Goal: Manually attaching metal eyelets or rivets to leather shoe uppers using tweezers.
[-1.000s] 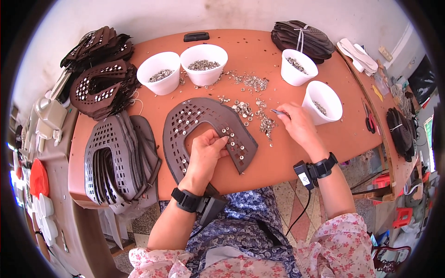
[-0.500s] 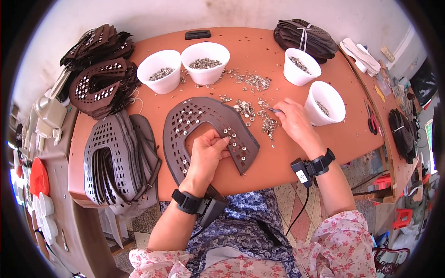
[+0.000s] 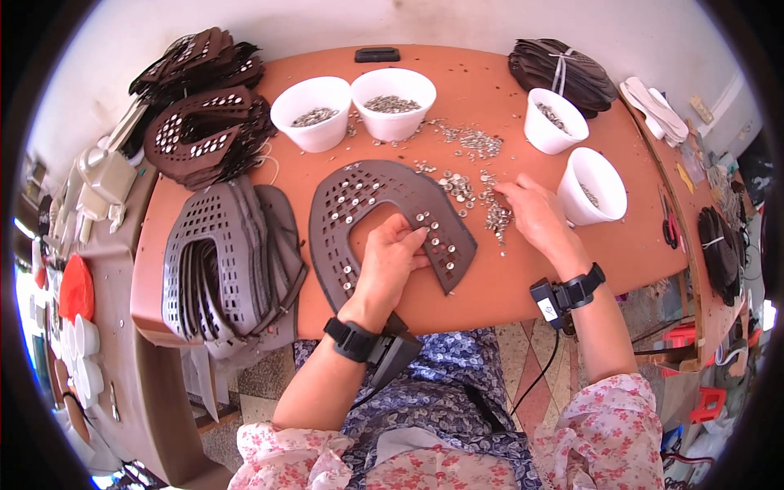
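Observation:
A grey-brown U-shaped shoe upper (image 3: 331, 192), punched with rows of slots, lies in front of me with round silver studs dotted over both arms. My left hand (image 3: 394, 260) reaches over its central opening and grips the right arm, thumb on top and the other fingers curled at the inner edge. To the right, my right hand (image 3: 536, 214) is at the loose small metal pieces (image 3: 497, 219), its fingertips pinched together. What sits in that pinch is too small to make out. A heap of rounder studs (image 3: 457, 186) lies between the upper and my right hand.
White bowls of metal pieces stand behind: a left pair (image 3: 310, 122) and a right pair (image 3: 600, 184). Stacked uppers (image 3: 216, 253) lie at the left, with darker bundles (image 3: 204, 135) behind. Another tied bundle (image 3: 563, 73) is far right; red-handled scissors (image 3: 671, 227) lie at the right edge.
The whole view has shifted, so the table appears further right. My right hand stays by the loose metal pieces; a dark thin tip seen at its fingers before no longer shows. My left hand keeps its grip.

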`<state>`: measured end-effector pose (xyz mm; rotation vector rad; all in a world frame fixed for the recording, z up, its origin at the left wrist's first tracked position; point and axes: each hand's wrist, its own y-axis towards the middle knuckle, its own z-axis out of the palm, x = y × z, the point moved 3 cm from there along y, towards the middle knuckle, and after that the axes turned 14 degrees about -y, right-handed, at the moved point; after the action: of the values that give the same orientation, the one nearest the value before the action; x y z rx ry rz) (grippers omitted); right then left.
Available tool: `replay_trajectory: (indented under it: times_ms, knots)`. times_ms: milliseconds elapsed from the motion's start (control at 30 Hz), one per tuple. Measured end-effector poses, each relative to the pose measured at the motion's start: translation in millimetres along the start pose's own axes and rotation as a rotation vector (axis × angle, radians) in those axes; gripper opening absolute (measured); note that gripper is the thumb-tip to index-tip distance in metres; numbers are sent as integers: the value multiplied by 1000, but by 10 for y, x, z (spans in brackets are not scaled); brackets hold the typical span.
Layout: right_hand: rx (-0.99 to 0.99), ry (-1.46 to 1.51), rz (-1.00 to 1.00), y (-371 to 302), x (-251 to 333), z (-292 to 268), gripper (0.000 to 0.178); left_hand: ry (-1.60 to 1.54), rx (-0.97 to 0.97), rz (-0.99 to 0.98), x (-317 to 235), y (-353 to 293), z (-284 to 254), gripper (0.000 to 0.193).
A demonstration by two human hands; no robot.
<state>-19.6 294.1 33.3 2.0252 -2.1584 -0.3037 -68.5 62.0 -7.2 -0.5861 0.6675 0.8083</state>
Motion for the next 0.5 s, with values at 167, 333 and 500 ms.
replay_trajectory:
  times_ms: [167,333,500]
  knots:
    - [6,8,62,-39,45,-51,24,-19,4,-1,-22,-7,16,16]
    - [-4,363,63,-226,501,-438,24,1,-9,7,-32,-27,-13,14]
    - [55,486,29,-407,878,-397,22,-19,11,7,-15,-19,-7,13]
